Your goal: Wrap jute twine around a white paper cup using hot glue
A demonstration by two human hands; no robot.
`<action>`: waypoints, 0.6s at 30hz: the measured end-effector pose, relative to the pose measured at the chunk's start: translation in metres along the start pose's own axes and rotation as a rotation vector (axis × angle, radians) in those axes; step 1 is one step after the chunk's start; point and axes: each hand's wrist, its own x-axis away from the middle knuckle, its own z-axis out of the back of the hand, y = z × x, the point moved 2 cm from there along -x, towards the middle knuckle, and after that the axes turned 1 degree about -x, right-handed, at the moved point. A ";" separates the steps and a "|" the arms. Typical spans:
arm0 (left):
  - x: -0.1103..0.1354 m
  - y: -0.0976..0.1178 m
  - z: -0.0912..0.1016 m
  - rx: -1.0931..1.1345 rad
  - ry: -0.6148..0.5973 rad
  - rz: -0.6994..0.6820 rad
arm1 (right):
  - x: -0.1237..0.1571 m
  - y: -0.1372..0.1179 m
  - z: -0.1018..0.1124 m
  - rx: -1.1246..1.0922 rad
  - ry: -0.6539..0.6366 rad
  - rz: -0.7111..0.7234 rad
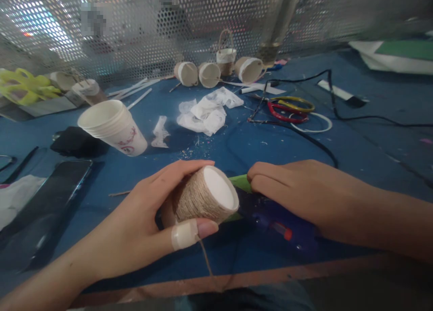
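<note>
My left hand (149,216) is wrapped around a paper cup wound with twine (199,202), tilted so its white end faces right. A pale bandage (184,234) covers the thumb. A loose twine tail (205,259) hangs from beside the thumb towards the table edge. My right hand (287,184) is closed, its fingers curled down at a green piece (241,183) just right of the cup; what is between them is hidden. Directly below that hand lies a dark blue glue gun (287,232) with a red part showing.
Stacked paper cups (113,128) stand at left, near a phone (50,207). Crumpled white tissue (206,112) lies mid-table. Several twine-covered cups (209,74) sit along the perforated metal screen (135,35). Red-handled scissors (287,112) and a black cable (297,129) are at right.
</note>
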 end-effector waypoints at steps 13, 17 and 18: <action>0.000 0.000 -0.002 -0.019 0.013 -0.061 | 0.003 0.002 -0.010 -0.056 0.171 0.002; 0.000 0.001 -0.003 -0.006 -0.030 0.004 | 0.005 0.002 -0.013 -0.063 0.165 -0.005; 0.000 0.001 -0.003 0.005 -0.028 0.006 | 0.005 0.003 -0.013 -0.064 0.171 -0.003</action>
